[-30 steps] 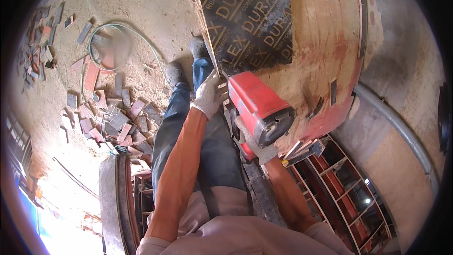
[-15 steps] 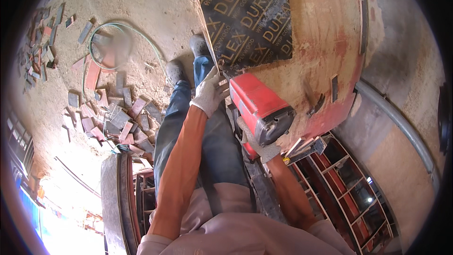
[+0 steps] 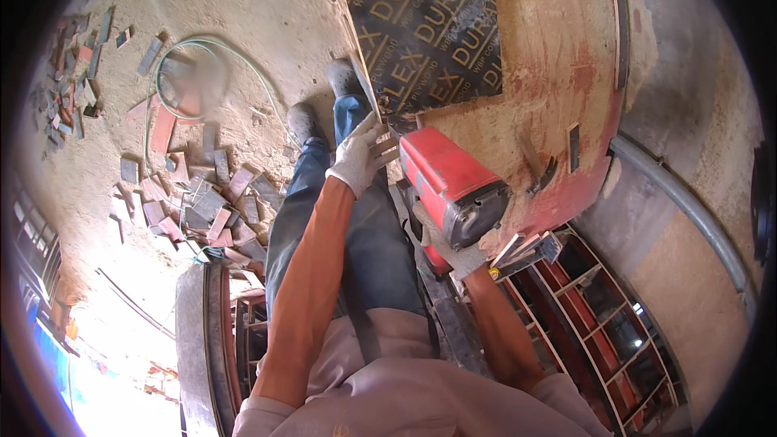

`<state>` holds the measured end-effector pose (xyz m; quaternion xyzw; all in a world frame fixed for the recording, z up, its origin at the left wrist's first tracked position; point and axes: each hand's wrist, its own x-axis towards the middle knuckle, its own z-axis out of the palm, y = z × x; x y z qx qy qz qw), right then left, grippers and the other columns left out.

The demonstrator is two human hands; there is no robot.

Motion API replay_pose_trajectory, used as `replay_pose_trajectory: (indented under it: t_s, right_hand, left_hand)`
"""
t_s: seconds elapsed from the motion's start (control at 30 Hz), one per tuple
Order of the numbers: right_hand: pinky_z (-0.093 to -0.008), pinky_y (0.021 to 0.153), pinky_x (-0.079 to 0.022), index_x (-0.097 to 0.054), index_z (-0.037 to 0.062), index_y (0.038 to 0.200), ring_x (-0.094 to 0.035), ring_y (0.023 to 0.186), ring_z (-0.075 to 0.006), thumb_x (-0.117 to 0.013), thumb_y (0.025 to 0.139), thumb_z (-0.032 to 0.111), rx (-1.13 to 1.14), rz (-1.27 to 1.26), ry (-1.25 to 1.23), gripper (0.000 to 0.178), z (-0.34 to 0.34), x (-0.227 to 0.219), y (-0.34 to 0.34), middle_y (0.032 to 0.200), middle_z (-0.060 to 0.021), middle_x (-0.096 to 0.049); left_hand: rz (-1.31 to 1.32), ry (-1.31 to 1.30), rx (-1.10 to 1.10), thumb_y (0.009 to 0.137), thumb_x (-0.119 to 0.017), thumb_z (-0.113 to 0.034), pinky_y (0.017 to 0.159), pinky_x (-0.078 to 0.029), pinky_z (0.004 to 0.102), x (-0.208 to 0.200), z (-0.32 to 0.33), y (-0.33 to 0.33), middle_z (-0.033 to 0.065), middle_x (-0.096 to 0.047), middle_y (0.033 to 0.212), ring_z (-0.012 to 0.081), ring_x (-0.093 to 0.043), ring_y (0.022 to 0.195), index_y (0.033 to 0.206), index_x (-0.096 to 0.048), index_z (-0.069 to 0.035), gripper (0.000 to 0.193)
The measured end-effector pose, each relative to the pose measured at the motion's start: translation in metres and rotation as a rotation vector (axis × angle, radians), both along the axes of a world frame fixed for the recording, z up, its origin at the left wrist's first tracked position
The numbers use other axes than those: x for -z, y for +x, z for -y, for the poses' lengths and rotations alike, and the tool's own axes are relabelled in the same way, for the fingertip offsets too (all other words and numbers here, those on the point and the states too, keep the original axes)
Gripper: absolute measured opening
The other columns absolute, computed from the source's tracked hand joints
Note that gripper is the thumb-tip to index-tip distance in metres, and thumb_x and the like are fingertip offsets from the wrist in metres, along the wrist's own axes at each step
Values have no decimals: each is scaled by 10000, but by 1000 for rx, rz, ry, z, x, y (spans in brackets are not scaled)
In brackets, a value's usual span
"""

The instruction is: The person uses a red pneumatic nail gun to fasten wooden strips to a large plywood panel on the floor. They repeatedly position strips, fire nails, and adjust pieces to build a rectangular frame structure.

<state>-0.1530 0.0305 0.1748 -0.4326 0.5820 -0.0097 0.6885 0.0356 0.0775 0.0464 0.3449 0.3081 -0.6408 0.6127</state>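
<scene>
Left hand (image 3: 354, 163): at edge of black sheet (image 3: 437, 32), grip I cannot tell | Right hand (image 3: 458, 258): curled around red tool (image 3: 447, 171) | Tool: slightly more rightward than before

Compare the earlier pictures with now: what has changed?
The red tool, held in the gloved right hand, has shifted slightly toward the person; more wood shows between it and the black sheet. No grip was visibly taken or released. The gloved left hand stays by the sheet's left edge; the floor offcuts lie unchanged.
</scene>
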Motion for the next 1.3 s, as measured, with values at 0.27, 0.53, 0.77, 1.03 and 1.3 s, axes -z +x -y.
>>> replay_pose_trajectory:
  t_s: [0.27, 0.53, 0.77, 1.03, 1.3]
  right_hand:
    - [-262, 457, -408, -597, 101, 636, -508, 440, -103, -661, 940, 298, -451, -379, -465, 368, 43, -27, -51, 501, -1, -553]
    - [-309, 496, -481, -590, 88, 657, -552, 410, -156, -657, 887, 350, -135, -323, -408, 354, 93, 12, -6, 525, -19, -596]
    - [-388, 748, -539, -523, 19, 1130, -684, 827, -243, -704, 783, 319, 128, -418, -165, 493, 100, -53, 63, 887, -102, -693]
    - [-365, 733, -555, -508, -16, 1166, -678, 843, -252, -832, 682, 201, 477, -593, -117, 621, 86, -68, 111, 979, -154, -672]
    - [-338, 843, -540, -498, 0, 1303, -655, 977, -212, -816, 706, 65, 890, -371, -472, 679, 57, -45, 187, 1102, -128, -664]
  left_hand:
    - [917, 180, 435, 803, -572, -16, 958, -464, 320, -56, 27, -9, 162, -599, 1330, 224, -574, 1201, 1493, -369, -70, 721]
    - [753, -57, 808, 817, -637, -100, 899, -485, 318, -59, 46, 50, 109, -654, 1225, 194, -615, 1085, 1385, -517, -78, 581]
    - [2110, 491, 826, 838, -722, -299, 991, -450, 462, -133, 194, 291, 210, -555, 1333, 391, -541, 1201, 1417, -448, -76, 678]
    - [2141, 506, 1643, 608, -846, -527, 956, -493, 420, -170, 379, 430, 225, -629, 1213, 360, -609, 1122, 1233, -608, 4, 854]
    - [1052, -222, 1338, 808, -757, -475, 695, -575, 377, -235, 399, 364, 107, -697, 920, 217, -688, 777, 1037, -697, -25, 508]
